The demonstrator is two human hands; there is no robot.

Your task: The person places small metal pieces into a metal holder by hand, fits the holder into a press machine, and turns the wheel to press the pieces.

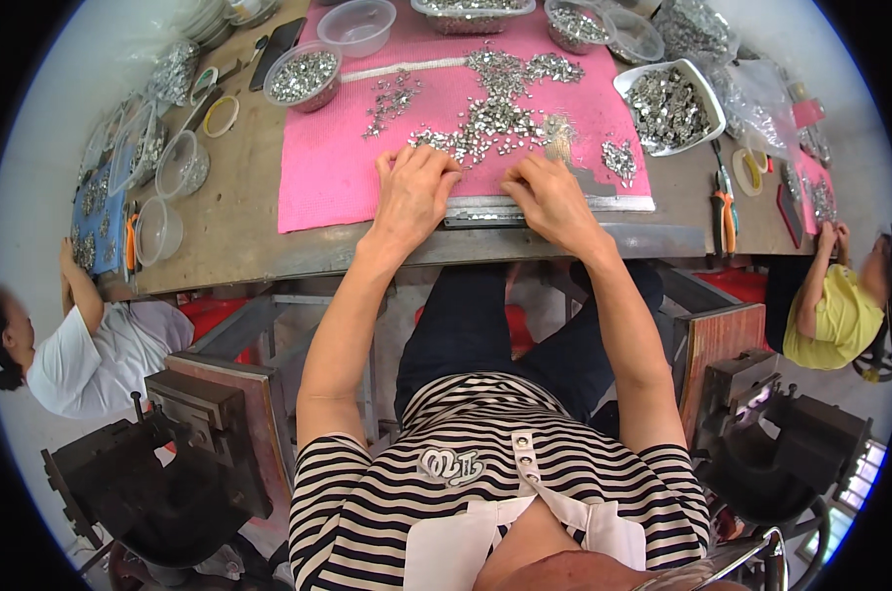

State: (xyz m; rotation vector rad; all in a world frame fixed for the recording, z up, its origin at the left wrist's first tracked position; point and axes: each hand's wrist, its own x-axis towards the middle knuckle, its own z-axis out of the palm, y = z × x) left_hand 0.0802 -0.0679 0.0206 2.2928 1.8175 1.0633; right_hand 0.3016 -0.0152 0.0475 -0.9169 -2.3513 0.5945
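Both hands work low over a pink mat (318, 187) strewn with small shiny metal pieces (490, 123). My left hand (416, 189) rests at the near side of the pile, its fingers curled and pinched together. Opposite it, my right hand (552, 197) has thumb and fingertips drawn together too. Whatever either pinch holds is too small or hidden to make out. Between and just below the hands, a narrow metal strip (483, 219) lies along the table's front edge. Thin grey sheet-like pieces (592, 182) lie beside my right hand.
A white tray (717, 110) of metal pieces stands right, a round tub (336, 77) of them left. Pliers with orange handles (728, 222) lie at the right edge. Co-workers in a white shirt (101, 355) and yellow shirt (840, 315) sit either side. Black machines (160, 473) flank me.
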